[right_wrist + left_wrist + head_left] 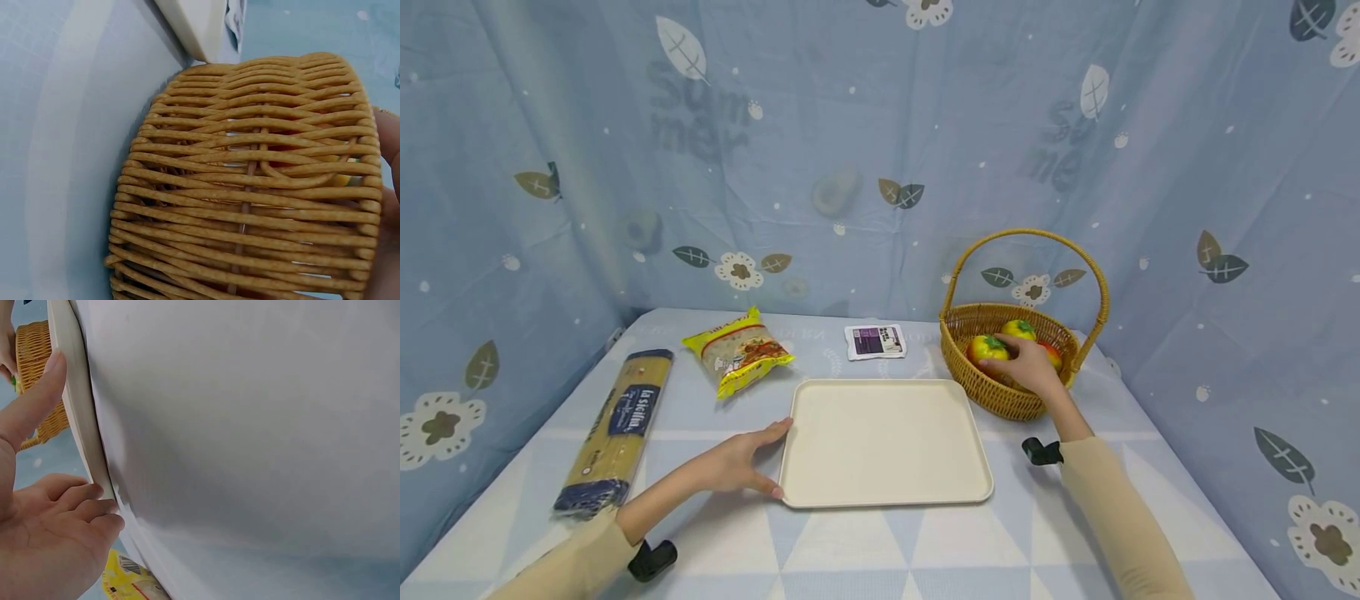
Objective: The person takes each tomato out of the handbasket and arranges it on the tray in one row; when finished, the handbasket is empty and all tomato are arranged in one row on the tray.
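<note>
A cream rectangular tray (886, 442) lies flat on the table. My left hand (741, 462) touches its left edge, thumb and fingers spread; the left wrist view shows the hand (56, 531) against the tray's rim (78, 394). To the right stands a wicker basket (1011, 402) with a tall handle, holding several yellow-red fruits with green tops. Inside it my right hand (1032, 367) has its thumb and fingers round the front left fruit (985, 350). In the right wrist view the basket's side (250, 187) hides most of the hand (389, 187) and the fruit.
Spaghetti in a long pack (621, 425) lies at the far left. A yellow food bag (741, 354) sits behind my left hand, and a small white-and-purple packet (876, 342) behind the tray. A patterned blue curtain (850, 167) hangs around the table.
</note>
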`<control>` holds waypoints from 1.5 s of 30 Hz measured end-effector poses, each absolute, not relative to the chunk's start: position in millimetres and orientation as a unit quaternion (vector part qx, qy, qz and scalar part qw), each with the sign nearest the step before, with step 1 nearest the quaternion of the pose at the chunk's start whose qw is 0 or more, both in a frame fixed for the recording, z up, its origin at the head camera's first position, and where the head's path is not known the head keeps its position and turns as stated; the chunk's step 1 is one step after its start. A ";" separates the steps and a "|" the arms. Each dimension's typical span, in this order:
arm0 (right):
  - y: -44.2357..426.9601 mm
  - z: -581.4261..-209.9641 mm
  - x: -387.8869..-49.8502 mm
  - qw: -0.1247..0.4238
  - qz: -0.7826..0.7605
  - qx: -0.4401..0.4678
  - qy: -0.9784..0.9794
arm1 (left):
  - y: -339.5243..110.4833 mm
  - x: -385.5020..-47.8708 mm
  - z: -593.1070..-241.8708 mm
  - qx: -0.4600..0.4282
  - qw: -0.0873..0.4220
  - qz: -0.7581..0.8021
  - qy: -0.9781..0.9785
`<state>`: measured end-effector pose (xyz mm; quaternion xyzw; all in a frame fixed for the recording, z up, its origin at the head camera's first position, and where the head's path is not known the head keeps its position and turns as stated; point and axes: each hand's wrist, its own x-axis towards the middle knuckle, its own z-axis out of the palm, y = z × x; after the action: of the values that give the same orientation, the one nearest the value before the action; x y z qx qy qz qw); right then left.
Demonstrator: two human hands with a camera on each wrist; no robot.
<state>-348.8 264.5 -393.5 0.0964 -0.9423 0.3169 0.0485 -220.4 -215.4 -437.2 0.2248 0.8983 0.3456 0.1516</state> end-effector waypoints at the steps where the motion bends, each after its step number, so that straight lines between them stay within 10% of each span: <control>1: 264.2 -393.2 -346.9 0.052 0.322 0.090 -0.941 | -215.2 -220.6 -437.4 0.223 0.152 0.345 0.899; 20: 255.5 -380.1 -315.8 0.190 0.333 0.070 -0.921 | -217.3 -221.2 -440.8 0.233 0.142 0.341 0.900; 45: 195.2 -382.4 -282.5 0.195 0.344 0.202 -0.896 | -219.8 -222.3 -443.7 0.244 0.145 0.366 0.886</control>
<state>-282.5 195.2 -382.4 0.2020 -0.8961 0.3437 0.1953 -222.3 -219.8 -443.7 0.2436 0.8864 0.3659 0.1453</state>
